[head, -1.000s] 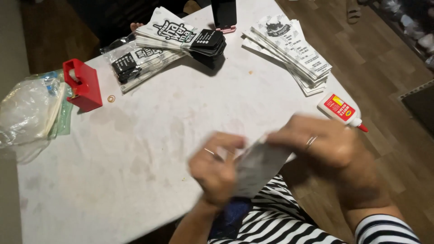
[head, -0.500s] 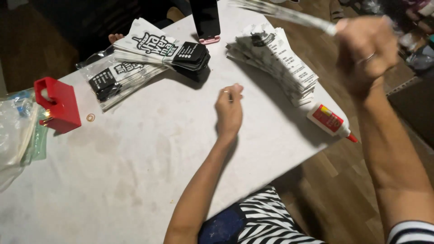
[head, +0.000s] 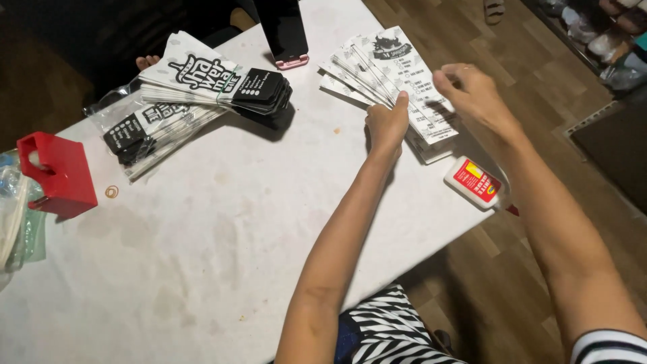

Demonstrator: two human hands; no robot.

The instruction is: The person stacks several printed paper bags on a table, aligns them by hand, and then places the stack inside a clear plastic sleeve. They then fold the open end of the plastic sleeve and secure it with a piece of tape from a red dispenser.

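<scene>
On my white table [head: 222, 229], a red box-shaped holder [head: 57, 175] sits near the far-left edge, a small rubber band [head: 112, 192] just beside it. Behind them, 2 bundles of black-and-white printed bags [head: 202, 91] lie overlapping, some in clear wrap. A dark phone [head: 283, 30] stands upright in a pink stand. A glue bottle [head: 475, 183] with a red label lies at the right edge.

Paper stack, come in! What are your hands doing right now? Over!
Left hand pressing on the fanned paper stack. Right hand on the stack's far edge, fingers curled. Glue bottle lies beside the stack, not blocking.
</scene>
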